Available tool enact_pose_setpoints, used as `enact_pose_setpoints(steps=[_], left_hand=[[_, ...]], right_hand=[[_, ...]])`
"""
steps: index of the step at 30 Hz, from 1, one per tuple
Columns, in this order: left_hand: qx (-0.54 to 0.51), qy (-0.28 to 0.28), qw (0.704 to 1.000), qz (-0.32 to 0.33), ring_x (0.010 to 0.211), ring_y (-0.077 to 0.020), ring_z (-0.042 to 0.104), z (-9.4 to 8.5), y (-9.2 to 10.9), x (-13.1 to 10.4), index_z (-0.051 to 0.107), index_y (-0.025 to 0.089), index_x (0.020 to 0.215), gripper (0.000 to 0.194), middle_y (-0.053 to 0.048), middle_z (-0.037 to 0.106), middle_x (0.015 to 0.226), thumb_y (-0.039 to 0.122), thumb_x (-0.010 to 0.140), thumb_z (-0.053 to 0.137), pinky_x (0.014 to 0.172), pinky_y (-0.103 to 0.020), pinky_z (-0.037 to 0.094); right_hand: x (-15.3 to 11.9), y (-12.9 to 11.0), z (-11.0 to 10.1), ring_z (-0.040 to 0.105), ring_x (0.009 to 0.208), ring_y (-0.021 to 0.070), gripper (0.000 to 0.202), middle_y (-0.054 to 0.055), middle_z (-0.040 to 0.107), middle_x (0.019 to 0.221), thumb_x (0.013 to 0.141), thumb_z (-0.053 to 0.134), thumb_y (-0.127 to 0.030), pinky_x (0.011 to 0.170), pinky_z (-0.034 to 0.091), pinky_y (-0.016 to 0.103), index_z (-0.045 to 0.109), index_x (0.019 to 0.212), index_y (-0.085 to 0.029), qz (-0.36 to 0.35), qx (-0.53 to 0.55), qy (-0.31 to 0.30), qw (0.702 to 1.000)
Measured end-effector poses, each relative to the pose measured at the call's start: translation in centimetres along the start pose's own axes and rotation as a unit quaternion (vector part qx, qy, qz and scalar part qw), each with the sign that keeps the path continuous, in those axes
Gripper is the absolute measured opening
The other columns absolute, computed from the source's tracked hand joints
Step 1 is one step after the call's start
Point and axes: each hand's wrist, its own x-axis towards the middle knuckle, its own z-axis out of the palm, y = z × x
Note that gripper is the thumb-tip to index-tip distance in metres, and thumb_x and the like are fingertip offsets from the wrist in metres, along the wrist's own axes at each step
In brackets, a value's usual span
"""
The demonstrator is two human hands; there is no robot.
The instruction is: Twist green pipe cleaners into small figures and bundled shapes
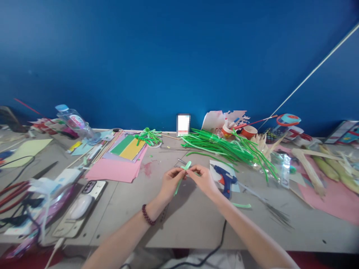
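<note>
The left hand point(173, 181) and the right hand point(202, 180) were positioned together above the middle of the counter point(126, 220), fingertips nearly meeting. Both hands grasped a light-green fuzzy strip point(178, 186), pinched between thumbs and fingers; one end projected beyond the fingertips and the other hung obliquely below the left hand. Open counter surface extended between the forearms to the front edge, and a further open area lay to the left of the left hand, bounded by the near edge of the pink paper point(112, 170) and by the phone point(97, 190). The phone lay at an angle near the front edge, with a white case point(81, 206) on top. To the right, the glue gun point(227, 179) rested partly on a white sheet point(236, 186), just beside the right hand, which limited clearance on that side. A black cable point(221, 239) passed beneath the right forearm and over the front edge. A short light-green piece point(241, 205) lay just to the right of the right forearm. Beyond the hands and to the right, the green stem bundle point(221, 146) spread toward the blue wall point(179, 67); beyond and to the left, a green curled cluster point(150, 136) sat beside the coloured sheets point(127, 147).
</note>
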Motion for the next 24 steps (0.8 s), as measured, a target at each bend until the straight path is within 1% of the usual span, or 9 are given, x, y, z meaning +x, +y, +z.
enact_pose_setpoints(steps=[3, 7, 10, 14, 17, 20, 22, 24], left_hand=[[-0.014, -0.013, 1.0, -0.008, 0.057, -0.0113, 0.057, -0.3, -0.1, 0.0, 0.067, 0.016, 0.068, 0.024, 0.0, 0.063, 0.06, 0.035, 0.057, 0.076, 0.058, -0.022, 0.043], [-0.029, -0.028, 0.999, -0.015, 0.058, -0.0103, 0.056, -0.5, -0.3, 0.0, 0.068, 0.015, 0.07, 0.028, 0.0, 0.064, 0.062, 0.041, 0.06, 0.075, 0.06, -0.021, 0.043], [-0.024, -0.022, 0.999, -0.019, 0.055, -0.0093, 0.053, -0.5, -0.5, 0.1, 0.068, 0.015, 0.066, 0.029, 0.0, 0.061, 0.058, 0.044, 0.062, 0.074, 0.058, -0.02, 0.042], [-0.041, -0.019, 0.999, -0.028, 0.054, -0.0089, 0.051, -0.6, -0.5, 0.1, 0.067, 0.015, 0.065, 0.028, 0.001, 0.059, 0.056, 0.042, 0.064, 0.073, 0.055, -0.02, 0.04], [-0.074, -0.022, 0.996, -0.04, 0.054, -0.008, 0.05, -0.6, -0.4, 0.1, 0.067, 0.015, 0.064, 0.026, 0.001, 0.059, 0.056, 0.039, 0.063, 0.075, 0.056, -0.019, 0.039], [-0.122, -0.024, 0.991, -0.053, 0.057, -0.0088, 0.052, -0.6, -0.3, 0.2, 0.067, 0.015, 0.065, 0.025, 0.001, 0.061, 0.06, 0.036, 0.059, 0.078, 0.06, -0.02, 0.042], [-0.147, -0.035, 0.986, -0.066, 0.059, -0.0098, 0.053, -0.6, -0.4, 0.3, 0.068, 0.014, 0.066, 0.025, 0.0, 0.062, 0.063, 0.035, 0.057, 0.08, 0.063, -0.022, 0.043], [-0.163, -0.053, 0.982, -0.083, 0.06, -0.01, 0.053, -0.7, -0.4, 0.3, 0.068, 0.013, 0.067, 0.026, -0.001, 0.062, 0.063, 0.034, 0.057, 0.08, 0.064, -0.023, 0.043]], right_hand=[[0.0, 0.1, -0.1, 0.06, 0.068, 0.0164, 0.021, 0.003, 0.067, 0.071, 0.076, 0.057, -0.035, 0.065, 0.046, 0.026, 0.064, 0.07, -0.016, -0.003, -0.003, 0.003, 1.0], [-0.1, 0.0, 0.0, 0.059, 0.066, 0.0156, 0.019, 0.002, 0.066, 0.068, 0.077, 0.056, -0.032, 0.063, 0.045, 0.025, 0.063, 0.068, -0.016, -0.012, -0.024, 0.012, 1.0], [-0.3, -0.2, 0.2, 0.059, 0.066, 0.0155, 0.017, 0.002, 0.066, 0.069, 0.077, 0.055, -0.029, 0.064, 0.044, 0.025, 0.063, 0.068, -0.017, -0.026, -0.037, 0.011, 0.999], [-0.6, -0.3, 0.6, 0.058, 0.067, 0.0152, 0.019, 0.003, 0.065, 0.072, 0.079, 0.055, -0.032, 0.063, 0.044, 0.025, 0.062, 0.069, -0.017, -0.031, -0.025, 0.014, 0.999], [-0.6, 0.0, 0.8, 0.051, 0.056, 0.0121, 0.019, -0.001, 0.058, 0.063, 0.078, 0.057, -0.035, 0.054, 0.041, 0.023, 0.062, 0.079, -0.017, -0.014, -0.003, 0.022, 1.0], [-0.5, 0.5, 1.0, 0.043, 0.049, 0.0101, 0.028, -0.006, 0.045, 0.054, 0.075, 0.06, -0.034, 0.049, 0.038, 0.022, 0.063, 0.096, -0.016, -0.003, 0.025, 0.03, 0.999], [-0.4, 0.6, 1.0, 0.045, 0.051, 0.0107, 0.032, -0.005, 0.047, 0.055, 0.075, 0.06, -0.035, 0.052, 0.041, 0.023, 0.065, 0.1, -0.015, -0.003, 0.047, 0.023, 0.999], [-0.3, 0.6, 1.0, 0.052, 0.059, 0.0129, 0.034, -0.001, 0.057, 0.063, 0.076, 0.06, -0.036, 0.059, 0.046, 0.026, 0.066, 0.101, -0.015, -0.01, 0.079, -0.005, 0.997]])
